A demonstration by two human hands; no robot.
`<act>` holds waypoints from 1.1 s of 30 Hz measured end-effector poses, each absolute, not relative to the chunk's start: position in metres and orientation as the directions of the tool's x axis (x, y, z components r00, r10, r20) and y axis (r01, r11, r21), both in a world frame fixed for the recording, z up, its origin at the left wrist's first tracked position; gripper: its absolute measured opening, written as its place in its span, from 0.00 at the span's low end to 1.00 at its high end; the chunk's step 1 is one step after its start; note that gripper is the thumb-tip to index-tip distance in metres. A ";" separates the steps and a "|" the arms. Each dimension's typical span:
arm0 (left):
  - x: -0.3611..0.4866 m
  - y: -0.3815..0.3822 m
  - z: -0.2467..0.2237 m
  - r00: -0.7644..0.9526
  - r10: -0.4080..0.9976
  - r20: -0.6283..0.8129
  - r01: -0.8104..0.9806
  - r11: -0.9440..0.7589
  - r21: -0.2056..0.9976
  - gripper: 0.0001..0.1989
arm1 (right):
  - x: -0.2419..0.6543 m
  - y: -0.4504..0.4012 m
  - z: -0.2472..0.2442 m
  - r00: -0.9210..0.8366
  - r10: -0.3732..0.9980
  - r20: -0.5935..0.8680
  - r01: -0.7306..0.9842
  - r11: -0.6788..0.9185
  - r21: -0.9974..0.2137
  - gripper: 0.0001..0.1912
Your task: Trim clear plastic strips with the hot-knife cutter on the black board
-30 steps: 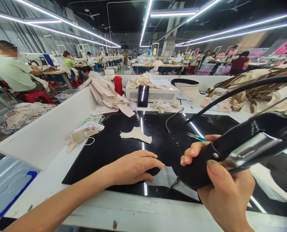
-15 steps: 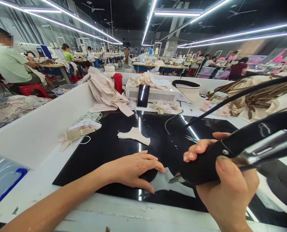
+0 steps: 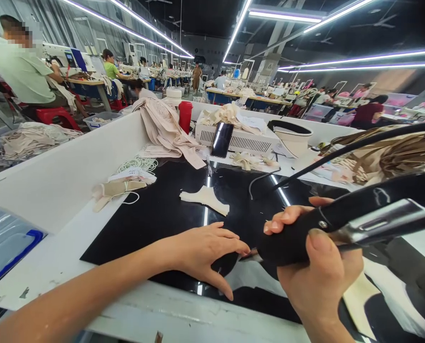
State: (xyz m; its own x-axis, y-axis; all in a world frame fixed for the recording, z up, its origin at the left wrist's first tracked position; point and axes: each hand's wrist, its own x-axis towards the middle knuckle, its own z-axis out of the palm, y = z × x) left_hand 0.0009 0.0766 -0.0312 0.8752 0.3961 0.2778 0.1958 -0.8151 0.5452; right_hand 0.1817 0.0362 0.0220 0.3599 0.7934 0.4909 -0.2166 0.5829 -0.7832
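Bright tube lights [image 3: 158, 33] are strung above a crowded sewing floor, where a worker in a pale green shirt [image 3: 23, 71] is seated at far left. Across the white workbench [image 3: 123, 305], a glossy black board [image 3: 141, 233] is laid. By the right hand [image 3: 321, 267], a black corded hand tool [image 3: 373, 214] with a chrome side lever is gripped firmly, its pointed metal tip [image 3: 252, 256] directed leftward. Below the tip, a thin grey-white sheet [image 3: 255, 277] is placed on the board near the front edge; whether it is touched by the metal cannot be told. The left hand [image 3: 203, 250] is held palm down, thumb spread wide from the fingers, its index fingertip just beside the tip. Farther back, a cut beige fabric piece [image 3: 206, 196] is set flat on the board, and a smartphone [image 3: 222, 139] is propped against a white vented box [image 3: 250, 141].
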 end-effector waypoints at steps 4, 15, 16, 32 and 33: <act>0.001 0.076 -0.031 0.873 0.401 0.279 0.200 -0.814 0.545 0.34 | 0.181 0.035 0.021 0.358 0.797 0.486 -0.225 0.579 -0.784 0.20; 0.002 0.078 -0.033 0.887 0.431 0.167 0.226 -0.721 0.655 0.39 | 0.177 0.027 0.023 0.338 0.818 0.466 -0.289 0.561 -0.776 0.21; 0.002 0.077 -0.032 0.886 0.433 0.167 0.228 -0.719 0.657 0.39 | 0.177 0.025 0.023 0.327 0.821 0.469 -0.298 0.560 -0.773 0.22; 0.004 0.072 -0.024 0.894 0.438 0.095 0.291 -0.728 0.621 0.39 | 0.165 0.008 0.022 0.264 0.848 0.459 -0.335 0.527 -0.781 0.23; 0.004 0.072 -0.024 0.895 0.436 0.095 0.291 -0.732 0.616 0.40 | 0.164 0.007 0.021 0.259 0.849 0.462 -0.330 0.527 -0.784 0.22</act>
State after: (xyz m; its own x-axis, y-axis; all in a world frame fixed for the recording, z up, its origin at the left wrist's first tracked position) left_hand 0.0045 0.0723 -0.0237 0.8947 0.4364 0.0953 0.2912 -0.7316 0.6164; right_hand 0.1644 0.0069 0.0206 0.2586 0.8486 0.4615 -0.3296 0.5266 -0.7836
